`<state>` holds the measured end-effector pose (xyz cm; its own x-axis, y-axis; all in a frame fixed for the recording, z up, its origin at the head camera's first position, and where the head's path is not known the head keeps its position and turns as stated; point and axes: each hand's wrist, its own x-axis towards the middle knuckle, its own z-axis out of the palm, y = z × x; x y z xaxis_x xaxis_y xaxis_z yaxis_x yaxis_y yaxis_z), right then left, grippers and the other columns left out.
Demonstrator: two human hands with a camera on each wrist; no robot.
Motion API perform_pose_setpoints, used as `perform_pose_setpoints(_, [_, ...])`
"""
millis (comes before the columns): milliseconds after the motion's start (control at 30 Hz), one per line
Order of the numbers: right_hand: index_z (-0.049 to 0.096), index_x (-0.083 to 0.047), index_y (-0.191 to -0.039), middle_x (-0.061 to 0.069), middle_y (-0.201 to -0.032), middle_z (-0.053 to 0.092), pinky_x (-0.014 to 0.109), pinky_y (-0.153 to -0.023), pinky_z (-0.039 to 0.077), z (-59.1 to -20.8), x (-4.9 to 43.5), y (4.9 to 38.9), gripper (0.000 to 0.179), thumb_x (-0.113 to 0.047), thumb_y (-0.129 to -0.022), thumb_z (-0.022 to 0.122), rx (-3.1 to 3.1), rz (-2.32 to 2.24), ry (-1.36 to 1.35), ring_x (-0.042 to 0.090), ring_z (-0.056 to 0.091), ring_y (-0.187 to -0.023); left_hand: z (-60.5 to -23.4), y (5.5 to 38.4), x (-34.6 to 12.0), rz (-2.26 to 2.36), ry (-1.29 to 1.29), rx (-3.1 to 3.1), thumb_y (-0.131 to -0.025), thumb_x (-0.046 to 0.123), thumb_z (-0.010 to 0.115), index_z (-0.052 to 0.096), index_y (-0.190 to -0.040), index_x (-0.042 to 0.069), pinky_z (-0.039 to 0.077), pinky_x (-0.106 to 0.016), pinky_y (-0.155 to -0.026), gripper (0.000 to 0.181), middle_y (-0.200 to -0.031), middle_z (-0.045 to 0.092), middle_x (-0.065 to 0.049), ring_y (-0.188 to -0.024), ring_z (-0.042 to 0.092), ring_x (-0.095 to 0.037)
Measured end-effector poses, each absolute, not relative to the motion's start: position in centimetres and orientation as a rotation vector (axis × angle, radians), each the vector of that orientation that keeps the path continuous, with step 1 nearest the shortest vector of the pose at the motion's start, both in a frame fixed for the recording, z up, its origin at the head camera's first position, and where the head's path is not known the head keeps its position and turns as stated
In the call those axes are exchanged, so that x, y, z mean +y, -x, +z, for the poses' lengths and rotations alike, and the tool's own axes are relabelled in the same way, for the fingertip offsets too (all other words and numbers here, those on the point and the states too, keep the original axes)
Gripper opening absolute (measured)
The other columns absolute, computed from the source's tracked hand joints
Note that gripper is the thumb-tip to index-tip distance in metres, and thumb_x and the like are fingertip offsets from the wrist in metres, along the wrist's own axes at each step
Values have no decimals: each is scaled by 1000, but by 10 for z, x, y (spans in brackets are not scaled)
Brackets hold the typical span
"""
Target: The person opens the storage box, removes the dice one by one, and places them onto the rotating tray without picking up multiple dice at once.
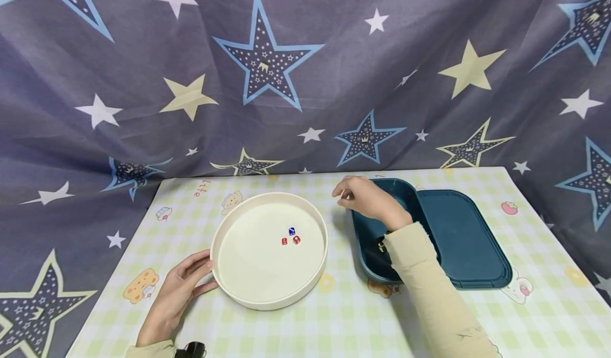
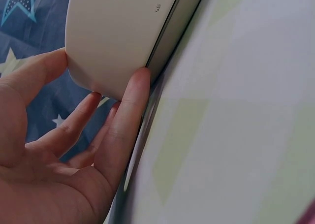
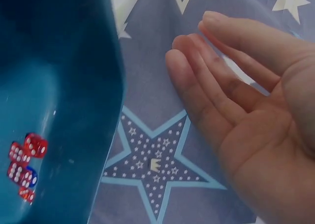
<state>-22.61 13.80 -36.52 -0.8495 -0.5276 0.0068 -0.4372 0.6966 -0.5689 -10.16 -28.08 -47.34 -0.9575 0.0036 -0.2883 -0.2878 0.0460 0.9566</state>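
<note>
A round cream tray lies on the table with two red dice and one blue die right of its middle. My left hand holds the tray's left side; in the left wrist view its fingertips touch the outer wall and lower edge. My right hand hovers over the left rim of a dark teal box, fingers loosely bent. Nothing shows in its fingers in the right wrist view. Several red dice and a blue die lie inside the box.
A flat dark teal lid lies against the box's right side. The checked tablecloth covers the table. A star-patterned curtain hangs behind the table's far edge. My right forearm crosses over the box's front part.
</note>
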Motion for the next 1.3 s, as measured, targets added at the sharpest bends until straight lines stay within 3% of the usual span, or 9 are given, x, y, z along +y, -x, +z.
perform_pose_setpoints(200, [70, -2, -115, 14, -111, 68, 38, -85, 61, -370, 152, 228, 21, -5, -94, 67, 2755, -894, 792, 27, 66, -99, -474, 101, -281, 2019, 283, 2103, -98, 27, 65, 36, -149, 0, 60, -35, -96, 65, -133, 53, -5, -109, 65, -9])
perform_pose_setpoints(533, [71, -2, -113, 15, -111, 68, 41, -87, 61, -377, 170, 232, 19, -3, -94, 67, 2761, -913, 764, 28, 66, -100, -475, 101, -282, 2007, 306, 2102, -98, 29, 65, 36, -150, 1, 59, -35, -96, 65, -138, 49, -11, -110, 65, -8])
perform_pose_setpoints(700, [70, 0, -115, 16, -112, 67, 43, -89, 60, -382, 178, 233, 21, -2, -94, 66, 2757, -917, 750, 30, 65, -101, -475, 101, -281, 2019, 294, 2093, -98, 28, 65, 37, -149, 0, 59, -35, -96, 65, -135, 52, -8, -110, 65, -9])
perform_pose_setpoints(1000, [70, 2, -113, 17, -107, 68, 35, -70, 61, -396, 190, 238, 20, -6, -94, 68, 2784, -929, 596, 27, 66, -91, -476, 101, -280, 2011, 298, 2117, -98, 28, 65, 38, -148, 1, 59, -35, -96, 63, -137, 50, -11, -110, 65, -9])
perform_pose_setpoints(1133, [70, 3, -113, 16, -103, 69, 35, -70, 60, -403, 195, 239, 21, -6, -94, 68, 2778, -903, 543, 25, 66, -86, -476, 101, -280, 2008, 312, 2121, -98, 28, 65, 38, -148, 1, 59, -35, -96, 63, -138, 49, -13, -109, 66, -9])
perform_pose_setpoints(1300, [69, 4, -113, 17, -102, 69, 40, -77, 60, -409, 201, 240, 22, -4, -93, 69, 2789, -858, 547, 28, 65, -91, -475, 101, -280, 2007, 316, 2118, -98, 29, 66, 38, -149, 2, 59, -35, -96, 64, -140, 48, -13, -109, 65, -9])
